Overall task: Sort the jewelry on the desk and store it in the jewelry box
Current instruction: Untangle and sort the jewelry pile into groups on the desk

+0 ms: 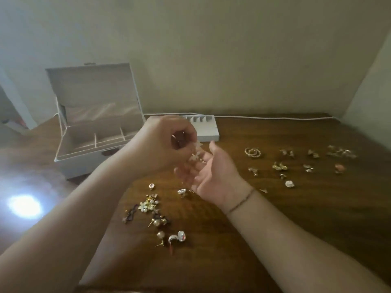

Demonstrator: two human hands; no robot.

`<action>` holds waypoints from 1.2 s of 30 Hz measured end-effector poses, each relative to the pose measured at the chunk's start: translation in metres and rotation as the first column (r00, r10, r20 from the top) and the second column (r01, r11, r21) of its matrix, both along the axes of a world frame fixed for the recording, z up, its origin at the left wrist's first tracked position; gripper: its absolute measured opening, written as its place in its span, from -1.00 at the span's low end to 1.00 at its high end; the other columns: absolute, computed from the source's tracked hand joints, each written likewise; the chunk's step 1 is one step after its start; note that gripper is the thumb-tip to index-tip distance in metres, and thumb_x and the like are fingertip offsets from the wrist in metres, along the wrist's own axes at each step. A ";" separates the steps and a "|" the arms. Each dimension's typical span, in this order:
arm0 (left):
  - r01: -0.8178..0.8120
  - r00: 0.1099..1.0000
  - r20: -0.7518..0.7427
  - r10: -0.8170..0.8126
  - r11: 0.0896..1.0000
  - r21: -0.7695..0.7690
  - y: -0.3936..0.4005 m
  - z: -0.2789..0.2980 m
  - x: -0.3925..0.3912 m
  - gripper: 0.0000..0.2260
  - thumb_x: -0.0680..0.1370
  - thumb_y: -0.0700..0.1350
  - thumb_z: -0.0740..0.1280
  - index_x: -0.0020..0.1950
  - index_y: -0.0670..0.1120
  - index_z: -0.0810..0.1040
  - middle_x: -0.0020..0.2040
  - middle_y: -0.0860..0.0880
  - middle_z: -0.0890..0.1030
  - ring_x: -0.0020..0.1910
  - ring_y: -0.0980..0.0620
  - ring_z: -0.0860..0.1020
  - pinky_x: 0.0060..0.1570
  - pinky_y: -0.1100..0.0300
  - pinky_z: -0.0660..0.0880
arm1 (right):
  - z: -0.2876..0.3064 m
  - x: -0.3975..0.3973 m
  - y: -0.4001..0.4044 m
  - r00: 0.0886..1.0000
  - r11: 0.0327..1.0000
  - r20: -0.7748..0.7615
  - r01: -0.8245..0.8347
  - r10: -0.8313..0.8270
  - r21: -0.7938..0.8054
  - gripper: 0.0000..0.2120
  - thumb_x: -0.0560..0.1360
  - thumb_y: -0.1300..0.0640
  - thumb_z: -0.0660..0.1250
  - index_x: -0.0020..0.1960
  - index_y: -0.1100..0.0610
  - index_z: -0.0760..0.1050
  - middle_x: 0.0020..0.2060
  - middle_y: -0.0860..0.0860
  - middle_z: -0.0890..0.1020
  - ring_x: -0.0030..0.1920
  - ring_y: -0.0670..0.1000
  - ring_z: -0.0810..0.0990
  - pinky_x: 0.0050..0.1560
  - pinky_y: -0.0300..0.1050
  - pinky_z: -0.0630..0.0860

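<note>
Fingers (179,142) of the left hand (163,142) are curled together and pinch a small pale piece (195,155) that hangs below them; blur hides its exact form. Right hand (209,174) lies palm up just under that piece, fingers relaxed and apart, holding nothing that can be made out. A thin bracelet (241,200) circles the right wrist. Both hands are raised above the bench (275,229).

Box (95,132) stands at the left rear of the bench, lid upright, with dividers showing in the open interior. A tray (206,127) with small compartments sits on the bench just right of the box, partly hidden by the left hand.

Loose pile (154,210) of mixed pieces, pearl and gold among them, lies on the bench below the hands. Sorted pieces (296,163) lie in spaced small groups to the right, including gold hoops (252,152) and an orange piece (339,167).

A white cable (275,117) runs along the bench's rear edge against the wall. A bright glare spot (24,206) shows on the bench at the left.
</note>
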State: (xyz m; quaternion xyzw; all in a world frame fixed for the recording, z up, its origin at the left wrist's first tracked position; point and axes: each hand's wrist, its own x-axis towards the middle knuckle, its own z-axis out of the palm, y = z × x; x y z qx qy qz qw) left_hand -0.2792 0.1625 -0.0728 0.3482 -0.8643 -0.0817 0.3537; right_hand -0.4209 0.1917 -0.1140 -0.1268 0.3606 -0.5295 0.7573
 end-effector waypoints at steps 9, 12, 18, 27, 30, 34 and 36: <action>0.288 0.953 0.131 -0.274 0.952 -0.107 0.000 -0.027 -0.052 -0.81 0.53 0.05 0.36 0.04 -0.01 0.65 0.05 0.08 0.56 0.00 0.14 0.57 0.02 0.18 0.53 | -0.019 -0.074 0.012 0.976 0.978 0.098 0.201 -0.194 -0.061 -0.59 0.63 -0.07 0.13 -0.31 0.11 0.42 -0.49 -0.01 0.45 -0.59 -0.09 0.35 -0.63 -0.31 0.21; 0.264 0.955 0.160 -0.250 0.962 -0.072 -0.008 -0.032 -0.030 -0.72 0.55 0.15 0.29 0.09 0.01 0.64 0.10 0.10 0.56 0.09 0.13 0.55 0.08 0.10 0.54 | -0.016 -0.133 0.024 0.922 0.924 -0.166 0.313 -0.351 -0.218 -0.47 0.60 -0.21 0.08 -0.45 0.04 0.27 -0.58 -0.06 0.29 -0.63 -0.10 0.21 -0.60 -0.30 0.07; 0.147 0.963 0.234 -0.135 0.989 -0.032 -0.028 -0.059 0.051 -0.73 0.54 0.17 0.25 0.04 0.05 0.64 0.06 0.16 0.56 0.01 0.17 0.58 -0.09 0.17 0.56 | -0.036 -0.227 0.034 -0.069 0.798 -0.806 0.112 -0.588 -0.592 -0.43 0.55 -0.23 0.11 -0.43 0.18 0.34 -0.57 0.07 0.43 -0.60 -0.10 0.38 -0.40 -0.17 0.34; -0.012 0.992 0.123 0.005 0.998 0.056 -0.038 -0.087 0.100 -0.77 0.50 0.18 0.26 -0.02 0.11 0.62 -0.03 0.17 0.59 -0.04 0.17 0.59 -0.04 0.27 0.49 | -0.056 -0.228 0.032 -0.357 0.823 -0.750 -0.124 -0.558 -0.554 -0.61 0.53 0.01 0.34 -0.43 0.12 0.45 -0.52 0.01 0.51 -0.49 -0.10 0.46 -0.42 -0.35 0.37; -0.046 0.997 0.057 0.042 0.997 0.068 -0.041 -0.087 0.102 -0.83 0.51 0.13 0.32 -0.02 0.11 0.62 -0.07 0.15 0.61 -0.06 0.21 0.57 -0.05 0.39 0.45 | -0.056 -0.228 0.034 -0.498 0.750 -0.580 -0.265 -0.645 -0.606 -0.67 0.53 0.00 0.31 -0.37 0.09 0.49 -0.40 -0.03 0.57 -0.27 0.00 0.53 -0.20 -0.11 0.46; -0.084 0.994 0.073 0.079 0.994 0.070 -0.041 -0.089 0.101 -0.83 0.47 -0.17 0.46 -0.05 0.10 0.62 -0.11 0.12 0.63 -0.09 0.21 0.56 -0.08 0.32 0.48 | -0.050 -0.214 0.033 -0.557 0.768 -0.531 -0.493 -0.639 -0.408 -0.78 0.55 -0.04 0.25 -0.08 0.08 0.58 -0.14 -0.08 0.57 -0.16 -0.07 0.51 -0.20 -0.26 0.41; -0.100 0.993 0.070 0.094 0.991 0.085 -0.040 -0.088 0.102 -0.79 0.47 -0.20 0.46 -0.05 0.11 0.61 -0.11 0.12 0.63 -0.11 0.21 0.55 -0.12 0.25 0.50 | -0.051 -0.204 0.029 -0.598 0.830 -0.597 -0.504 -0.535 -0.238 -0.79 0.58 -0.05 0.24 0.08 0.02 0.56 0.01 -0.12 0.53 -0.13 -0.11 0.52 -0.18 -0.23 0.49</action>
